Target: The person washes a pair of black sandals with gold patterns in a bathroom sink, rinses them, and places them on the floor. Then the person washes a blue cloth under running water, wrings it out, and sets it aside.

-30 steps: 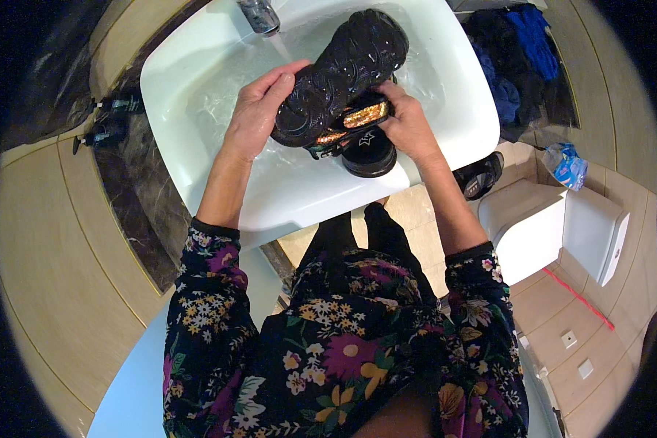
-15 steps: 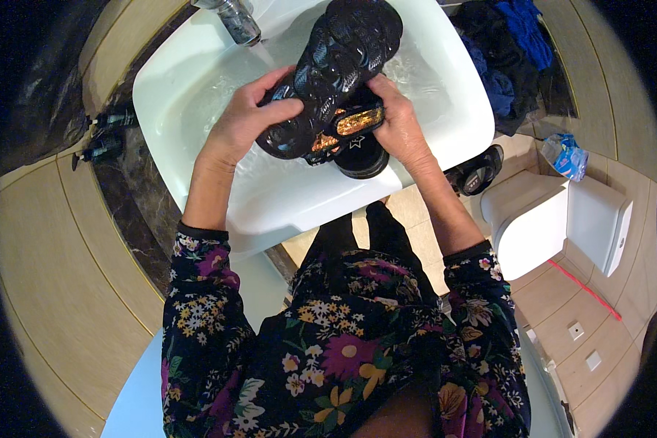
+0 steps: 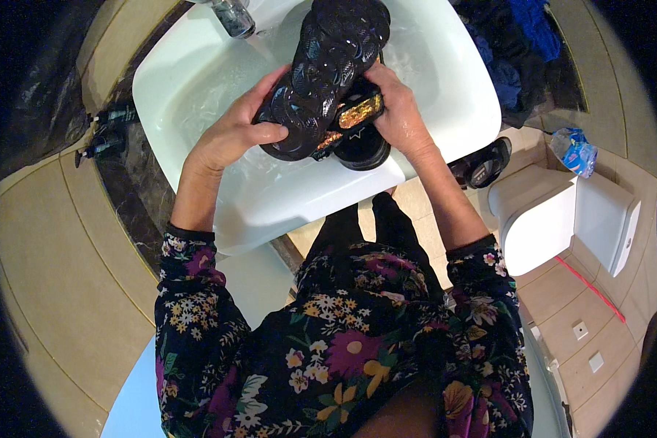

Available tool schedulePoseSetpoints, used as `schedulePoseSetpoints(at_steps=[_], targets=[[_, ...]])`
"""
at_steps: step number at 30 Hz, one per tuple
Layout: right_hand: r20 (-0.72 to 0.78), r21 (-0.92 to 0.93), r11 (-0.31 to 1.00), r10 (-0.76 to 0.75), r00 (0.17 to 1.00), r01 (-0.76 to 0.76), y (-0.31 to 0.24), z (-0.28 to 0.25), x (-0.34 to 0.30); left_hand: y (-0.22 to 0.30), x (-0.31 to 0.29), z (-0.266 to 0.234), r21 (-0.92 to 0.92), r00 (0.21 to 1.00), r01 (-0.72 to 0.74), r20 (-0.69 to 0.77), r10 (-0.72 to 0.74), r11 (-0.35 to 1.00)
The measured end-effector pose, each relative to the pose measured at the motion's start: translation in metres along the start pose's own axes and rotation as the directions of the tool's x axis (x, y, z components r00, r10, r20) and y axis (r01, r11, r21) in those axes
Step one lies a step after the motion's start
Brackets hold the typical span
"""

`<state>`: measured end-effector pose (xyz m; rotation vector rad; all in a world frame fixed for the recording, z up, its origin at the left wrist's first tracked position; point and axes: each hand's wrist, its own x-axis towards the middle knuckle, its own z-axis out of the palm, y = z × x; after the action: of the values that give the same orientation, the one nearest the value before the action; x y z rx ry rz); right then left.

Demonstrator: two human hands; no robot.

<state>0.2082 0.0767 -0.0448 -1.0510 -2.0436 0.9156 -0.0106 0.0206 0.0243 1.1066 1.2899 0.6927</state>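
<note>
A black sandal with a knobbly sole and a gold-orange strap is held sole-up over a white washbasin that has water in it. My left hand grips the sandal's near left edge, fingers curled over the sole. My right hand holds its right side by the strap. A metal tap stands at the basin's back left, just left of the sandal's far end.
A second black sandal lies on the tiled floor right of the basin. A white toilet stands at the right, with a blue packet behind it. Dark and blue cloths are piled at the upper right. Two dark bottles sit at the left.
The sandal and both hands have shifted slightly up and left in view, toward the tap. The grip on the sandal is unchanged.
</note>
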Motion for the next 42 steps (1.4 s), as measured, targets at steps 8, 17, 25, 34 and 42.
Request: schedulePoseSetpoints(at_steps=[8, 17, 25, 34, 42], targets=[[-0.004, -0.016, 1.0, -0.011, 1.0, 0.011, 0.002, -0.002, -0.001, -0.002, 0.0, 0.009, -0.168, 1.0, -0.01, 0.003, 0.011, 0.986], [-0.003, 0.09, 0.996, -0.009, 1.0, 0.009, -0.012, -0.008, -0.001, -0.006, 0.013, -0.008, -0.164, 0.997, 0.011, -0.078, -0.024, 0.986], [0.017, 0.073, 0.997, -0.03, 0.999, 0.028, -0.004, 0.001, -0.005, 0.024, 0.042, 0.014, 0.108, 0.979, 0.006, -0.204, 0.016, 0.994], [0.002, 0.046, 0.997, -0.065, 0.998, 0.065, -0.01, -0.003, -0.002, 0.018, 0.041, 0.024, 0.0, 0.973, -0.025, -0.231, 0.025, 1.0], [0.214, 0.147, 0.989, -0.004, 0.977, -0.028, -0.008, -0.026, -0.005, 0.005, 0.033, 0.022, -0.335, 0.984, -0.03, -0.176, -0.031, 0.942]])
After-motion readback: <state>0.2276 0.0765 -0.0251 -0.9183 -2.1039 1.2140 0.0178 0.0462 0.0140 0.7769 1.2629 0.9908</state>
